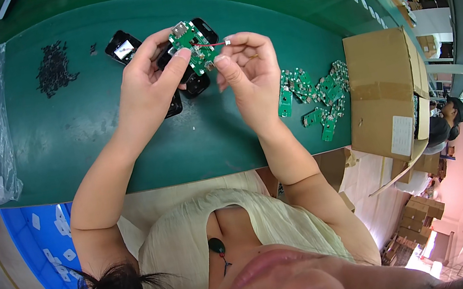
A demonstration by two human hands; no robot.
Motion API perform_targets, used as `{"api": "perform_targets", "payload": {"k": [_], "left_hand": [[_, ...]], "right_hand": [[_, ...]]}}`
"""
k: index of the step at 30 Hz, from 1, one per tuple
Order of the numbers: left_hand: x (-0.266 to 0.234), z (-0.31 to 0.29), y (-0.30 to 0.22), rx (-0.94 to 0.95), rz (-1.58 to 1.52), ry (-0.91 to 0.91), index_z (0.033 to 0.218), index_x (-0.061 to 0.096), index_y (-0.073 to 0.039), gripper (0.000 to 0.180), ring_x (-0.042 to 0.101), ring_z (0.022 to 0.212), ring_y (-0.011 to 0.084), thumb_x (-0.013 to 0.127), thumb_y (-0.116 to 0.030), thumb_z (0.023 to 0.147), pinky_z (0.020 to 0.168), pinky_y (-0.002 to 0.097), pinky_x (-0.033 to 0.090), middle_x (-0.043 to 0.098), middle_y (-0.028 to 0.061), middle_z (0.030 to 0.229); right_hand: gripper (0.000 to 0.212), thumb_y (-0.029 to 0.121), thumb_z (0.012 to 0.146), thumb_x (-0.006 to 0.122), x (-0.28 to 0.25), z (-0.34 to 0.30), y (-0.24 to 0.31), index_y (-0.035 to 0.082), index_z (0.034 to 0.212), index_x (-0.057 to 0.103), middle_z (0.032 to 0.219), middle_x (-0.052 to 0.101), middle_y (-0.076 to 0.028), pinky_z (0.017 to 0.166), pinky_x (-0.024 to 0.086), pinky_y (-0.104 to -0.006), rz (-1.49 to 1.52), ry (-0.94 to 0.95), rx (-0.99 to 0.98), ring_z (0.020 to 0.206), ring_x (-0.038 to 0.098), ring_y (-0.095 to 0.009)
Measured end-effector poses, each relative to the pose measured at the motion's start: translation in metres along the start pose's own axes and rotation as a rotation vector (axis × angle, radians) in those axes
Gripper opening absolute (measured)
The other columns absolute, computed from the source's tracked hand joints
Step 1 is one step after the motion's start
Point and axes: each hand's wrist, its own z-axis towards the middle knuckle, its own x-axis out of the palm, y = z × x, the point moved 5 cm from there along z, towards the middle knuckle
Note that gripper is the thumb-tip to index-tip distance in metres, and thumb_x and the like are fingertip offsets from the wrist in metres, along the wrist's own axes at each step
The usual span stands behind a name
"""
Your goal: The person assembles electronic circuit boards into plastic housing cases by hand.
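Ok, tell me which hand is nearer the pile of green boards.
Right. The right hand is just left of the pile; the left hand is farther left, beyond it.

- A small green circuit board (194,46) was held up above the green work surface, pinched between the fingertips of both hands, its component side facing the camera.
- A silver metal socket sat at the board's far end, with small dark parts dotted over its face.
- A thin red wire (212,44) ran from the board's middle out to the right, ending in a small white tip.
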Motion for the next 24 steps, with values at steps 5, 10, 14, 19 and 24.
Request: {"api": "perform_targets", "payload": {"k": [5,10,14,19,24], "left_hand": [[0.003,-0.002,0.001,0.053,0.043,0.013,0.112,0.052,0.001,0.03,0.053,0.078,0.0044,0.059,-0.01,0.085,0.065,0.0183,0.045,0.058,0.0028,0.095],[0.008,-0.004,0.004,0.081,0.086,0.033,0.103,0.054,0.0,0.023,0.051,0.076,0.0026,0.06,-0.007,0.082,0.064,0.018,0.043,0.057,0.0,0.088],[0.009,-0.006,0.007,0.113,0.138,0.01,0.1,0.054,-0.001,0.021,0.05,0.075,0.0029,0.061,-0.006,0.081,0.063,0.0185,0.043,0.055,-0.0003,0.085],[0.011,-0.008,0.006,0.153,0.156,-0.024,0.101,0.053,0.0,0.023,0.05,0.074,0.0041,0.061,-0.006,0.081,0.062,0.0194,0.044,0.055,0.0005,0.084],[0.011,-0.01,0.001,0.188,0.169,-0.04,0.102,0.052,0.001,0.023,0.051,0.075,0.005,0.061,-0.006,0.081,0.065,0.0201,0.045,0.056,0.0023,0.087]], "right_hand": [[0.012,0.0,0.08,0.064,0.001,-0.005,0.012,-0.002,0.091,0.058,0.091,0.051,-0.006,0.06,0.046,-0.0193,-0.212,-0.063,-0.242,0.071,0.055,-0.009],[0.011,-0.001,0.08,0.064,0.004,-0.006,0.014,-0.001,0.09,0.061,0.092,0.054,-0.008,0.058,0.046,-0.0209,-0.304,-0.056,-0.448,0.071,0.055,-0.01],[0.013,-0.002,0.081,0.061,0.006,-0.007,0.011,-0.001,0.094,0.062,0.092,0.057,-0.009,0.061,0.046,-0.0214,-0.324,-0.006,-0.468,0.074,0.056,-0.011],[0.014,-0.003,0.084,0.058,0.005,-0.004,0.005,-0.004,0.098,0.054,0.091,0.057,-0.009,0.065,0.047,-0.0211,-0.032,-0.037,-0.286,0.078,0.056,-0.011],[0.016,-0.003,0.085,0.056,0.005,-0.003,0.001,-0.003,0.098,0.046,0.092,0.056,-0.01,0.067,0.047,-0.0201,0.118,-0.041,-0.191,0.079,0.056,-0.01]]}}
